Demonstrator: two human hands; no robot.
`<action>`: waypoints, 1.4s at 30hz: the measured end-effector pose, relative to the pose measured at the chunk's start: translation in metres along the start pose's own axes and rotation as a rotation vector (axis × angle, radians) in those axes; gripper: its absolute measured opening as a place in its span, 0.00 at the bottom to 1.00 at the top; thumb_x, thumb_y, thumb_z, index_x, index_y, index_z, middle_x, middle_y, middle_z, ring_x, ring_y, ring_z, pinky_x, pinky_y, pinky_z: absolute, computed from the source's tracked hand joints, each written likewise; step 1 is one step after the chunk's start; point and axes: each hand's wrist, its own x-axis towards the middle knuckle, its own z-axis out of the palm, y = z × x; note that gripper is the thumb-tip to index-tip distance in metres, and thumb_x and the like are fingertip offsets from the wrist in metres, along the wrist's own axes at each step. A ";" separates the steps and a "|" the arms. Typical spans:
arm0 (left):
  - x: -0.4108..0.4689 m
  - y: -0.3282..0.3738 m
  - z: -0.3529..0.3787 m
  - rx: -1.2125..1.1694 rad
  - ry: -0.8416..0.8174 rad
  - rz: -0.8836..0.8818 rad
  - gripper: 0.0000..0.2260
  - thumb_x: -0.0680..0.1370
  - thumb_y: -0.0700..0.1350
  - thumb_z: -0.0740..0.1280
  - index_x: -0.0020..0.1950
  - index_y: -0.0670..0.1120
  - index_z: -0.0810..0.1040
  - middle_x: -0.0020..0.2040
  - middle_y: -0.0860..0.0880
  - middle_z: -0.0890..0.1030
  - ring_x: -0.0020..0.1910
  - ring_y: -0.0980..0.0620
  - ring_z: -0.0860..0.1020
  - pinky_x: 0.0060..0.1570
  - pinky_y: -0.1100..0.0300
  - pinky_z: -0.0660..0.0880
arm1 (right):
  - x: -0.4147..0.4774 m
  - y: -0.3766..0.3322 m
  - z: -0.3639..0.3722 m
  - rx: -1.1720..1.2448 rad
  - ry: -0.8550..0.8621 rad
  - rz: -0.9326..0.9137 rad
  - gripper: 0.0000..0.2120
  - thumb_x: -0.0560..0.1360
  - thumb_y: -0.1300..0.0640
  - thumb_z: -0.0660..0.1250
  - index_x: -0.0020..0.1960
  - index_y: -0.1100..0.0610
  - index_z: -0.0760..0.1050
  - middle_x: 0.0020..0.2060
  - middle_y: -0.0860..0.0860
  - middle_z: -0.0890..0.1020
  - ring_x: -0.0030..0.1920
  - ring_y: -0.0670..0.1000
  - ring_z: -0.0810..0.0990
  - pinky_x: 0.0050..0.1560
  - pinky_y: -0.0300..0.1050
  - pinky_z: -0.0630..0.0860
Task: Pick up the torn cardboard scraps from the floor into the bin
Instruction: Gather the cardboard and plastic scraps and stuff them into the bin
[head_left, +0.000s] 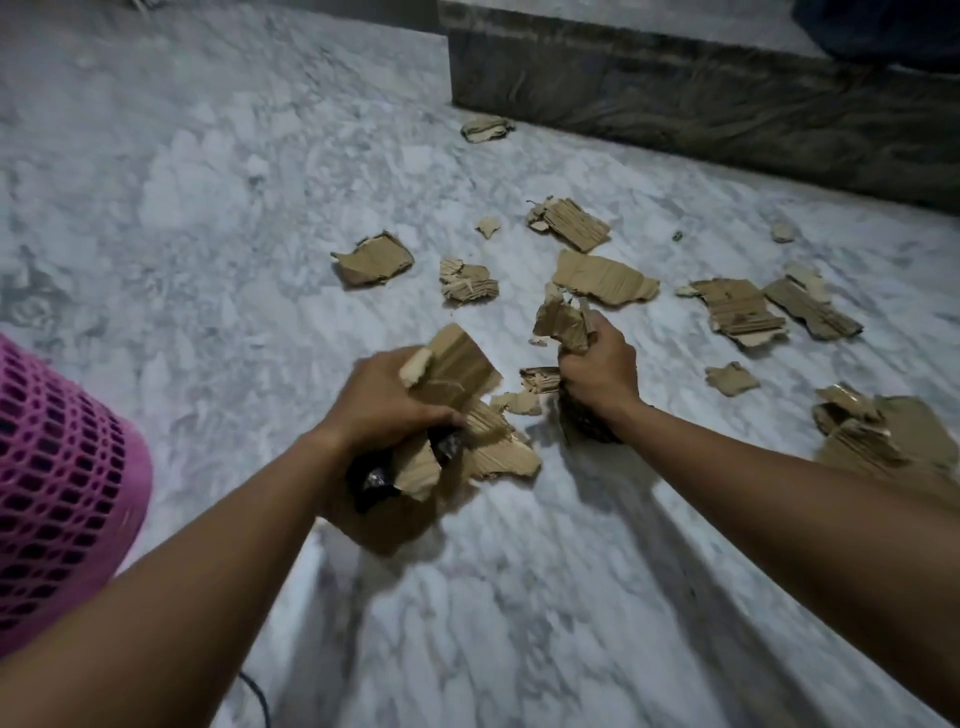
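The marble floor carries most of the scraps, scattered ahead and to the right below a dark step. The pink mesh bin stands at the left edge beside the left arm, probably kept close for dumping. Only its wall shows, so its contents cannot be told. The left hand clamps a stacked bundle and the right hand grips a smaller wad, seemingly gathering handfuls to save trips.
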 end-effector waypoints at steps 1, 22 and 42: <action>-0.003 0.004 0.011 0.053 -0.073 -0.001 0.36 0.55 0.58 0.83 0.61 0.53 0.79 0.58 0.54 0.77 0.55 0.56 0.77 0.56 0.59 0.75 | -0.002 0.000 -0.001 -0.011 0.013 -0.003 0.15 0.71 0.62 0.66 0.57 0.52 0.75 0.43 0.50 0.81 0.45 0.56 0.78 0.42 0.49 0.73; 0.032 -0.028 -0.025 -0.043 0.314 -0.226 0.16 0.62 0.52 0.82 0.45 0.49 0.83 0.40 0.50 0.84 0.41 0.51 0.81 0.39 0.59 0.74 | -0.025 0.018 0.024 -0.798 -0.370 -0.593 0.21 0.70 0.53 0.69 0.62 0.51 0.71 0.56 0.53 0.74 0.54 0.58 0.73 0.52 0.51 0.67; 0.209 0.013 0.024 0.311 0.077 0.014 0.20 0.68 0.54 0.75 0.56 0.49 0.76 0.53 0.43 0.82 0.50 0.41 0.79 0.43 0.55 0.73 | 0.042 0.021 0.056 -0.564 -0.105 -0.453 0.24 0.64 0.54 0.75 0.55 0.48 0.68 0.43 0.52 0.76 0.42 0.58 0.75 0.41 0.46 0.61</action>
